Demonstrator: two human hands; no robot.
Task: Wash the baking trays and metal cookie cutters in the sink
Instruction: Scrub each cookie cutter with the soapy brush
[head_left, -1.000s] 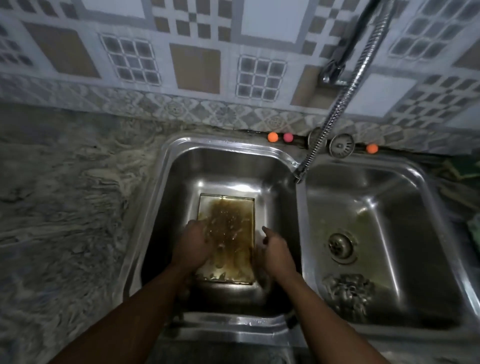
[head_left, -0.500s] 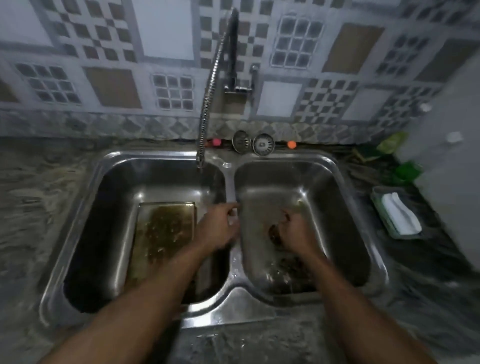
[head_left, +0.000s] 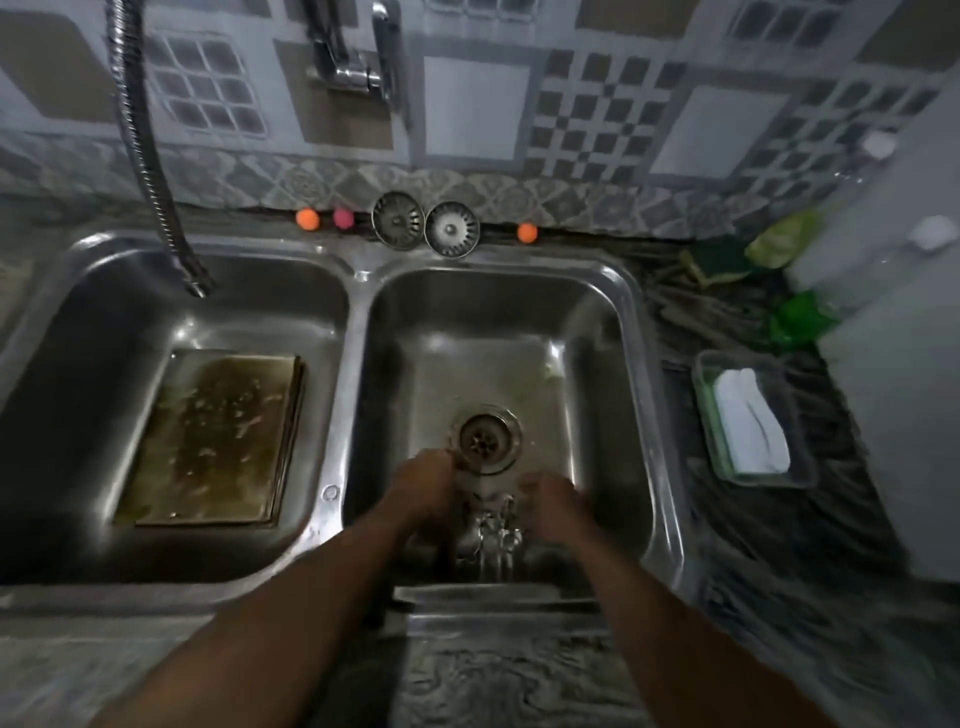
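– Tiled wall (head_left: 472, 104) behind, steel double sink (head_left: 353, 332) in front. Where is the work?
– Biggest first: the tray (head_left: 218, 436) lies flat in the left basin under brown water. It looks like a stack. Stiff, heavyish and slick, I judge, so I'd lift it by a long edge with both hands.
– And the hands?
– Both are down in the right basin, near its front wall. The left hand (head_left: 423, 493) is just beside the drain (head_left: 485, 441) and the right hand (head_left: 558, 512) is opposite it. Blur hides whether either grips anything.
– The cutters (head_left: 488, 535)?
– Between the hands, a small shiny heap. Probably light, rigid thin metal, wet and sharp-edged. Pinch one by its outer band, not the cutting rim.
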